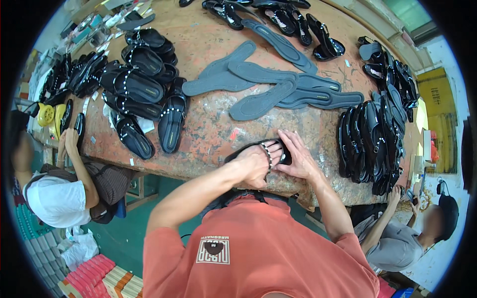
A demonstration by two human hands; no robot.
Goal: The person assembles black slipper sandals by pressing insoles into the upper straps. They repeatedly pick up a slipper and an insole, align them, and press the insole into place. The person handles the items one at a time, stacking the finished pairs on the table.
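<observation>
At the table's near edge, a black shoe (244, 150) with a studded strap lies between my hands. My left hand (253, 165) reaches into it, its fingers passing under the strap, and grips it. Around the shoe's other end, my right hand (299, 158) is laid, with its fingers along the far side and its thumb on the near side. Much of the shoe is covered by my hands. Grey insoles (263, 100) lie in a loose, overlapping heap beyond my hands.
Studded black slides (141, 89) are piled to the left on the worn table (208, 136). Strapped black shoes (370, 144) stand in rows at right. More black shoes (283, 20) lie at the far side. One person (59, 196) works at left, another (402, 241) at right.
</observation>
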